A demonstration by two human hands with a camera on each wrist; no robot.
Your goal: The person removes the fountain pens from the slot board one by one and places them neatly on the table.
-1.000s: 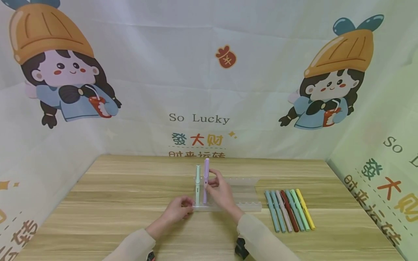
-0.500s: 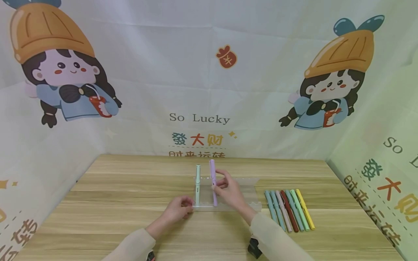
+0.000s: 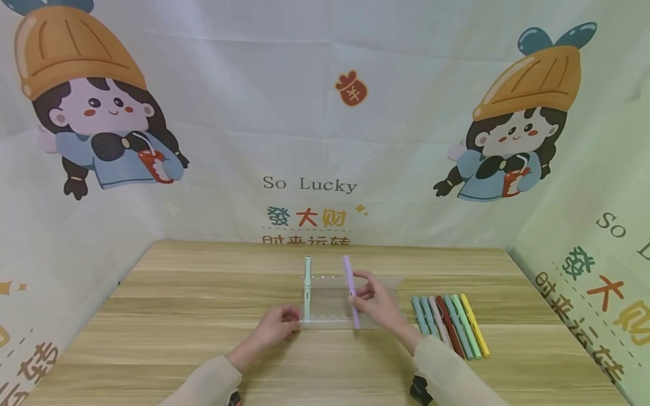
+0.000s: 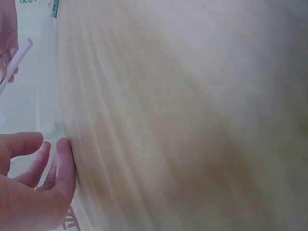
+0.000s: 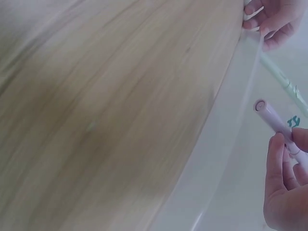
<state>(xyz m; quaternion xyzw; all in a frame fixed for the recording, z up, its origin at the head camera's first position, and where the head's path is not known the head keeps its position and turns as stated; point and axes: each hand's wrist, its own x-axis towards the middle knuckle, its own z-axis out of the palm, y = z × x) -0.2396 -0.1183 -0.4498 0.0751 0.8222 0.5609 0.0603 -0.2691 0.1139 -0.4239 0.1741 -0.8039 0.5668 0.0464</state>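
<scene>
My right hand (image 3: 378,304) pinches a lilac pen (image 3: 350,287) between thumb and fingers, holding it nearly upright with a slight tilt over the clear pen rack (image 3: 378,324). In the right wrist view, the end of the lilac pen (image 5: 269,114) points toward the rack's front wall. A mint-green pen (image 3: 307,287) lies across the rack near its left end. At the rack's front left corner, my left hand (image 3: 279,324) grips the edge with curled fingers. The left wrist view shows its thumb and fingertips (image 4: 63,147) around that end.
To the right of the rack, several pens lie side by side on the wooden table (image 3: 193,304), among them a dark red pen (image 3: 449,327) and a yellow pen (image 3: 475,327). A printed cloth backdrop (image 3: 228,113) rises behind the table.
My right hand has carried the lilac pen rightward along the rack, away from the mint-green pen, and its lower end has come nearer the front edge. My left hand stays at the corner.
</scene>
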